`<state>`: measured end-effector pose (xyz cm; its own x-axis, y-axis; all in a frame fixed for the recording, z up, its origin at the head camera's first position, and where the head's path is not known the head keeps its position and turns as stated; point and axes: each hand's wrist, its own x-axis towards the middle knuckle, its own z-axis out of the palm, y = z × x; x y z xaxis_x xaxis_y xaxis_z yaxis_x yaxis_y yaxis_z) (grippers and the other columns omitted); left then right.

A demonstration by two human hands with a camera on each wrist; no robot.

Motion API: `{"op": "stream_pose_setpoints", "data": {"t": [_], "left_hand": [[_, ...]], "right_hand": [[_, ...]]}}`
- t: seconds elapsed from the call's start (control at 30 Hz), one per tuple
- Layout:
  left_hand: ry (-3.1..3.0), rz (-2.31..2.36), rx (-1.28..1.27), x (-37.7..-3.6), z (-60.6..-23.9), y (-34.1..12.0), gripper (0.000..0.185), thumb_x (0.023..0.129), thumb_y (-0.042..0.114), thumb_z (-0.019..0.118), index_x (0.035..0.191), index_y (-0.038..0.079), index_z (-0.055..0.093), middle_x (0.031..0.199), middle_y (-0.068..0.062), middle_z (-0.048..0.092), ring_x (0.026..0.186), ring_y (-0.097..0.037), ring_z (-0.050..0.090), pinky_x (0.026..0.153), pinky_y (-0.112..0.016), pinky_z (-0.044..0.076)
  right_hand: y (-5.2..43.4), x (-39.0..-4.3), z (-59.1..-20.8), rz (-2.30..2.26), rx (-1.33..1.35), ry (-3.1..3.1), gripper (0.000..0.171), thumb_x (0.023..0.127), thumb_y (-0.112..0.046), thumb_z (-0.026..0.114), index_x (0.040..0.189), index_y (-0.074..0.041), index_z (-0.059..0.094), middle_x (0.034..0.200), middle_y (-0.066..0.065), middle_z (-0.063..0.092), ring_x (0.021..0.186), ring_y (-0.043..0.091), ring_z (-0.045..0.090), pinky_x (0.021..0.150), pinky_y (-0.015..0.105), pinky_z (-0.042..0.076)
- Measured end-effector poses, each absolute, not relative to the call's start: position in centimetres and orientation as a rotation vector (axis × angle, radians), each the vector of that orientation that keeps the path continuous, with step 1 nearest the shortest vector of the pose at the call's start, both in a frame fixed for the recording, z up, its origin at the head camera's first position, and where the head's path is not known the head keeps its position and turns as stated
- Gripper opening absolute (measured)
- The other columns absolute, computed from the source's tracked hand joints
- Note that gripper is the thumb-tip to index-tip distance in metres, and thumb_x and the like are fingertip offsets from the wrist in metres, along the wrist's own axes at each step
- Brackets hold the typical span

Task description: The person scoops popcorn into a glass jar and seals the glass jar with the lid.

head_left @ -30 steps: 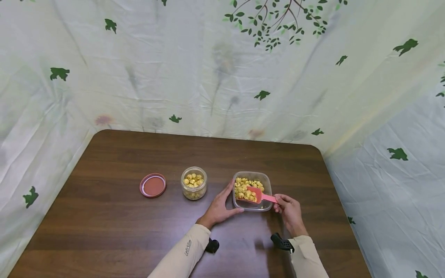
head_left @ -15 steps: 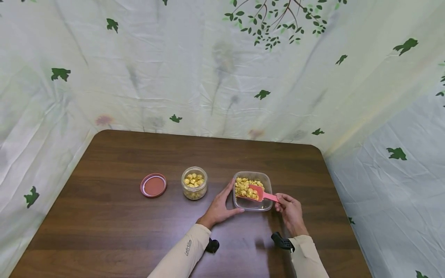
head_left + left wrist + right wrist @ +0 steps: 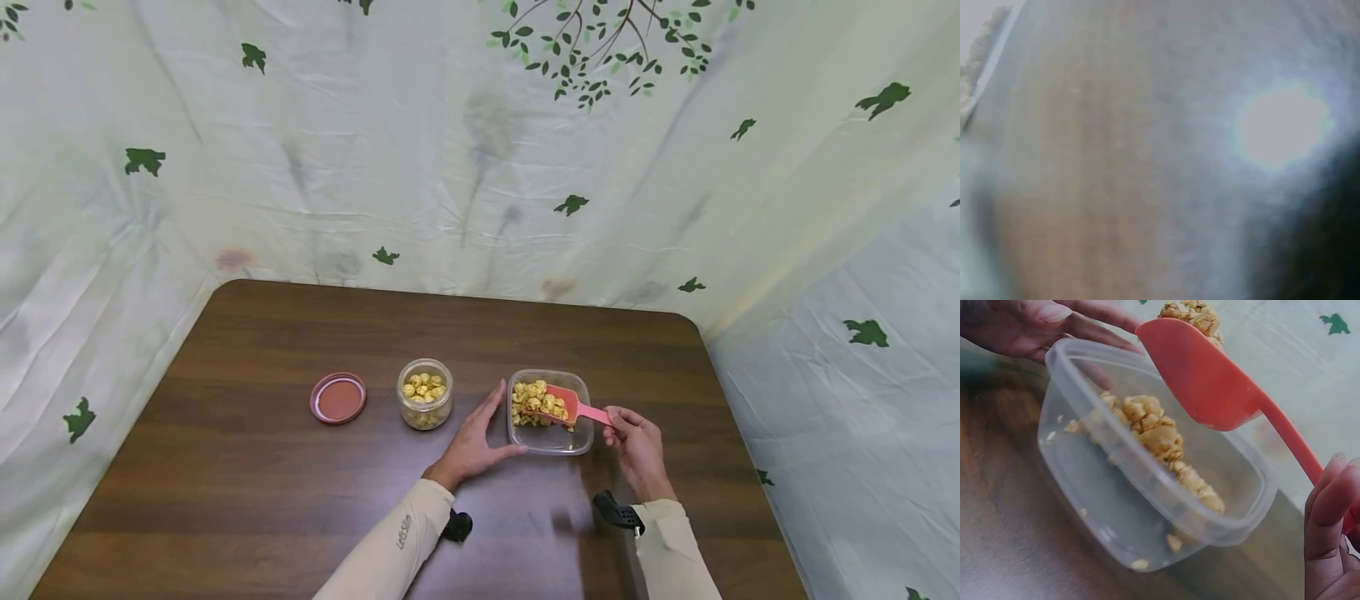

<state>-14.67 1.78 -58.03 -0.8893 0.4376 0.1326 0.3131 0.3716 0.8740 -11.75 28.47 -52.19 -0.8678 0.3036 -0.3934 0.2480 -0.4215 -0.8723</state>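
My right hand (image 3: 637,450) pinches the handle of a pink-red scoop (image 3: 1210,381) loaded with caramel popcorn. In the right wrist view the scoop's bowl is above the rim of a clear plastic container (image 3: 1116,519). More popcorn pieces (image 3: 1160,437) and crumbs lie inside that container. My left hand (image 3: 468,450) rests against the container's left side, its fingers extended along the wall and the thumb at the near left corner. Left of this hand stands an uncovered clear jar (image 3: 425,417) with popcorn in it. The left wrist view is mostly blurred tabletop.
A red round lid (image 3: 338,399) lies on the brown wooden table (image 3: 262,500), left of the jar. Behind the table hangs a pale curtain (image 3: 420,167) with leaf prints, which also runs along both sides.
My right hand has raised the scoop with popcorn out of the heap and shifted it slightly right. Less popcorn shows in the container. The left hand keeps its place.
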Motion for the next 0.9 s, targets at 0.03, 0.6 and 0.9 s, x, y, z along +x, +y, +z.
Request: {"op": "stream_pose_setpoints", "data": {"t": [0.03, 0.6, 0.9], "left_hand": [[2.504, 1.556, 0.696, -14.7, -57.9, 1.7, 0.106, 0.075, 0.037, 0.082, 0.155, 0.01, 0.017, 0.159, -0.007, 0.02, 0.143, -0.026, 0.026, 0.115, -0.043, 0.024], [2.518, 1.602, 0.661, -14.5, -53.1, 1.1, 0.103, 0.077, 0.035, 0.081, 0.155, 0.013, 0.017, 0.158, -0.011, 0.023, 0.142, -0.03, 0.026, 0.114, -0.048, 0.025], [2.508, 1.713, 0.672, -15.2, -49.9, -0.2, 0.103, 0.077, 0.041, 0.08, 0.156, 0.019, 0.018, 0.157, -0.009, 0.027, 0.139, -0.031, 0.033, 0.112, -0.053, 0.026]], "right_hand": [[28.5, -11.9, -52.0, 2.494, -0.795, -1.674, 0.029, 0.098, 0.002, 0.05, 0.079, -0.006, 0.07, 0.065, 0.002, 0.061, 0.051, 0.008, 0.054, 0.047, 0.017, 0.047], [29.1, -12.8, -48.7, 2.497, -0.776, -1.717, 0.026, 0.098, -0.004, 0.053, 0.083, -0.006, 0.074, 0.068, 0.003, 0.064, 0.052, 0.009, 0.056, 0.051, 0.017, 0.05], [28.7, -14.0, -47.3, 2.501, -0.716, -1.745, 0.03, 0.098, -0.002, 0.051, 0.079, -0.008, 0.073, 0.068, 0.002, 0.063, 0.051, 0.009, 0.054, 0.049, 0.017, 0.048]]}}
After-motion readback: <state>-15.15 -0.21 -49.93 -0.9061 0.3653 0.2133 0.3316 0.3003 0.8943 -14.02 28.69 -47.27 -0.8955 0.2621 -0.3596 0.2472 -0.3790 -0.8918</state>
